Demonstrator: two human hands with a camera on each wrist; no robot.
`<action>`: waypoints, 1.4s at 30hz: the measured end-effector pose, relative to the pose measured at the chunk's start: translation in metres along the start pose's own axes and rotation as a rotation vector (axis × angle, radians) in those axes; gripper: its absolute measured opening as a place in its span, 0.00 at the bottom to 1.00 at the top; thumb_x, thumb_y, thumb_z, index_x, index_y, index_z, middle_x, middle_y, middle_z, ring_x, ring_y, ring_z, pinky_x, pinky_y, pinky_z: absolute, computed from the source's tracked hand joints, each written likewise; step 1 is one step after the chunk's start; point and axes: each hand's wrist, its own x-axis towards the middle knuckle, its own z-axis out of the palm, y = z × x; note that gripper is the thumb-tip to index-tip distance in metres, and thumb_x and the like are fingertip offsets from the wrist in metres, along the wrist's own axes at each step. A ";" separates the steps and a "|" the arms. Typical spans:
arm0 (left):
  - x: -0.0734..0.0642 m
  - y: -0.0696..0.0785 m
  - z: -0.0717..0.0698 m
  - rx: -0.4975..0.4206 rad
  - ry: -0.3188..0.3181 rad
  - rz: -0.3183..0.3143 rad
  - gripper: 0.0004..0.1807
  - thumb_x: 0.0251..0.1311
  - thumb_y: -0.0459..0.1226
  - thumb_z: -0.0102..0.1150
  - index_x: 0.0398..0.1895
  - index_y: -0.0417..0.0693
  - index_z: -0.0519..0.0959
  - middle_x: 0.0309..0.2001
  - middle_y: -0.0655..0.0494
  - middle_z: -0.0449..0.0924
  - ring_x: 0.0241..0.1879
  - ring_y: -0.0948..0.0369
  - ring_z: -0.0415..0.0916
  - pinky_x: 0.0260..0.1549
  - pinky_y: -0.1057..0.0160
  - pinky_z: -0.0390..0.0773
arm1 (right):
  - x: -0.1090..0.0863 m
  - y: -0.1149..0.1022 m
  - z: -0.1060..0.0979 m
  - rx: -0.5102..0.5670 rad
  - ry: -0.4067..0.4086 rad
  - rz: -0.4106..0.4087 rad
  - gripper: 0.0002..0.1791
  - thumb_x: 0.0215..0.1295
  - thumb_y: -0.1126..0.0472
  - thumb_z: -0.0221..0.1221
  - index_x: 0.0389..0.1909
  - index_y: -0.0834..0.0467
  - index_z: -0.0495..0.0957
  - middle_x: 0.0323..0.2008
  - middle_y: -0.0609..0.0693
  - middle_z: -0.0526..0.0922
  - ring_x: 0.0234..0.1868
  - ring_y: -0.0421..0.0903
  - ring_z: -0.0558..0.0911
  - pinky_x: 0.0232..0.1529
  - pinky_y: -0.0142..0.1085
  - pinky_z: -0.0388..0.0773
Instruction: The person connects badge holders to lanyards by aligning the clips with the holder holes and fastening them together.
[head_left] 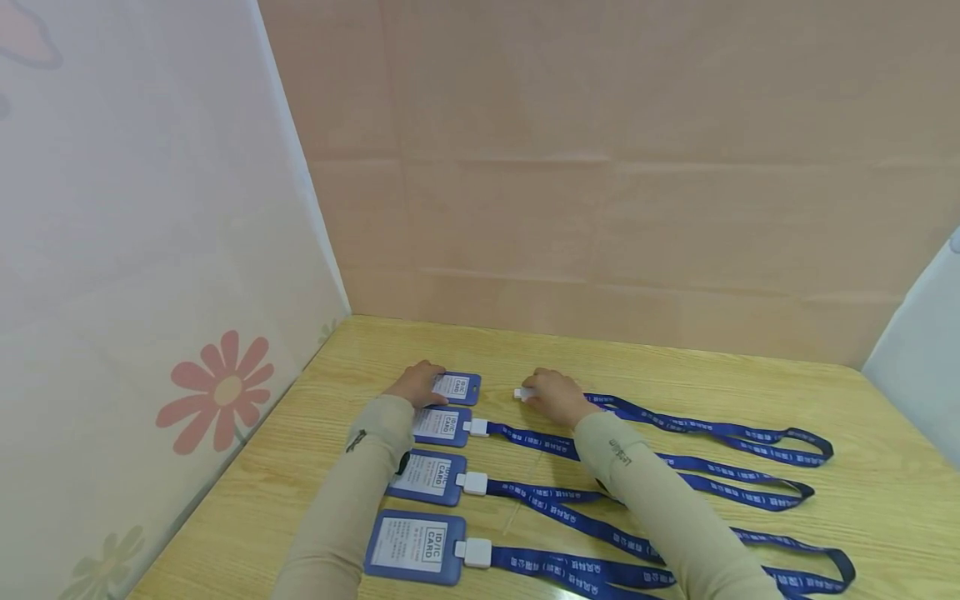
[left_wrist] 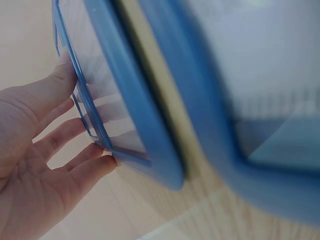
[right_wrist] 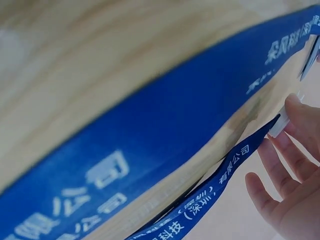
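My left hand grips the farthest blue ID card holder by its left end; the left wrist view shows the thumb on one side and the fingers at the other. A short way to the right, my right hand pinches the white clip of a blue lanyard between thumb and fingers. That clip and the held card holder are apart. White lettering runs along the lanyard strap, which trails off to the right on the table.
Nearer me lie three more blue card holders in a column, each joined to a lanyard by a white clip. Their straps run right, partly beneath my right forearm. The wooden table meets a flowered wall covering at left and a plain one behind.
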 end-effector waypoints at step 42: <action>-0.005 0.009 -0.003 -0.003 -0.017 -0.035 0.34 0.53 0.40 0.66 0.63 0.42 0.67 0.60 0.44 0.69 0.61 0.48 0.67 0.64 0.50 0.65 | 0.008 -0.016 0.006 0.007 -0.026 -0.045 0.14 0.61 0.59 0.60 0.48 0.58 0.80 0.42 0.52 0.81 0.43 0.47 0.80 0.51 0.44 0.78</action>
